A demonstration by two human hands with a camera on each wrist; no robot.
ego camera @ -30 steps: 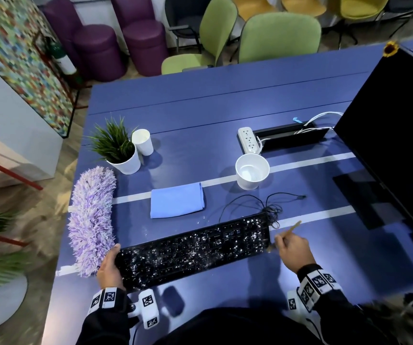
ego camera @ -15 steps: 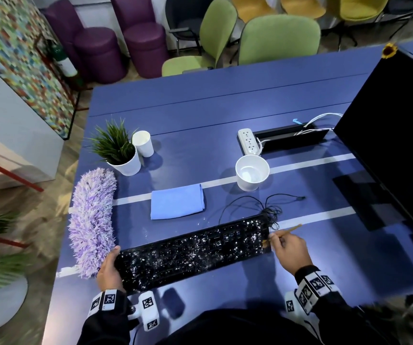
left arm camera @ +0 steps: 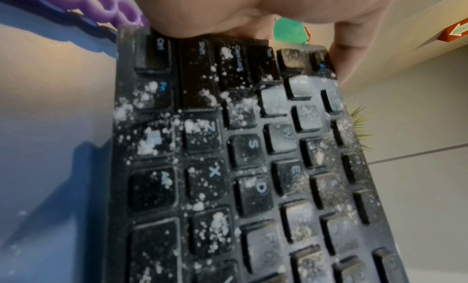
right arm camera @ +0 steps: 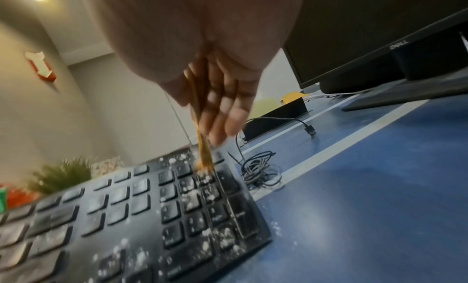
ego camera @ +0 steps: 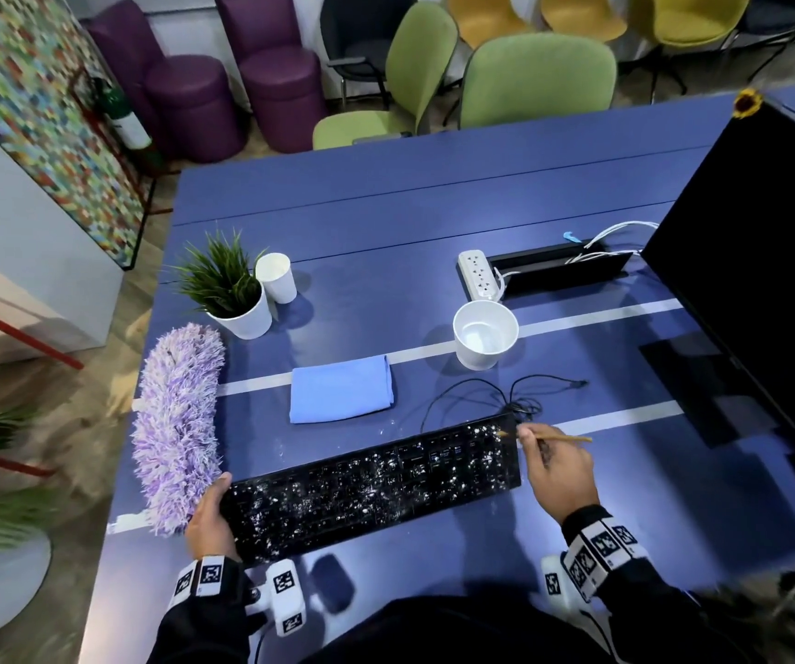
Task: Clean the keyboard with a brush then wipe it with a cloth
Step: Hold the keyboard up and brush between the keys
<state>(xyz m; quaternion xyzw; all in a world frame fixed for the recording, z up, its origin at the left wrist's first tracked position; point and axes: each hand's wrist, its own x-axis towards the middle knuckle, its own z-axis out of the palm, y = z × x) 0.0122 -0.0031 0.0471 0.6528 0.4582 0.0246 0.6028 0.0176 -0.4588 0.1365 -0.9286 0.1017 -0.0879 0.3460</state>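
A black keyboard (ego camera: 371, 486) speckled with white crumbs lies slanted across the near part of the blue table (ego camera: 386, 208). My left hand (ego camera: 208, 519) grips its left end; in the left wrist view the fingers (left arm camera: 341, 53) wrap that end of the keyboard (left arm camera: 240, 167). My right hand (ego camera: 553, 467) pinches a thin wooden brush (ego camera: 558, 438), its tip on the keyboard's far right corner. In the right wrist view the brush (right arm camera: 202, 147) touches the number-pad keys of the keyboard (right arm camera: 152, 217). A folded blue cloth (ego camera: 340, 394) lies behind the keyboard.
A purple fluffy duster (ego camera: 177, 424) lies left of the keyboard. Behind stand a potted plant (ego camera: 228, 289), a paper cup (ego camera: 277, 276), a white bowl (ego camera: 484, 333), a power strip (ego camera: 479, 274) and a coiled cable (ego camera: 520, 400). A black monitor (ego camera: 759, 280) stands at the right.
My right hand has carried the brush from beside the keyboard's right end up and left onto its far right corner. The left hand keeps its hold.
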